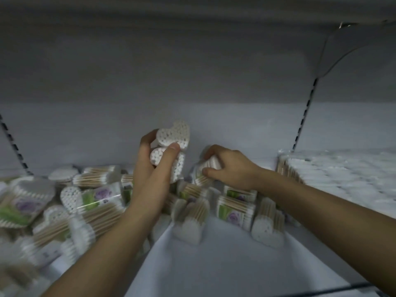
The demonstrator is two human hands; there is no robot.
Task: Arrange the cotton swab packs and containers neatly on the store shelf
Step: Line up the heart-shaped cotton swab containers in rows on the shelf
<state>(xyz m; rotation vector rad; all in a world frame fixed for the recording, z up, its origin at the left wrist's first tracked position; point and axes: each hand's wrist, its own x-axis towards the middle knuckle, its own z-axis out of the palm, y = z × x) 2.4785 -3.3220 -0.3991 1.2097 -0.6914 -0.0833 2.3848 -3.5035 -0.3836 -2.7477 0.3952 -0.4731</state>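
The left hand [150,174] holds two heart boxes [174,133] up off the shelf [214,254]. Just to its right, the right hand [229,166] grips a swab pack [203,171] lying on its side on other packs [235,209]. The messy pile [75,202] is on the left.

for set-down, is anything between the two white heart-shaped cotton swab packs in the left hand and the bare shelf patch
Nothing visible on the bare white shelf patch. Upright heart-shaped packs at its back edge stand below the left hand and its two white heart-shaped swab packs; a jumbled pile borders its left.
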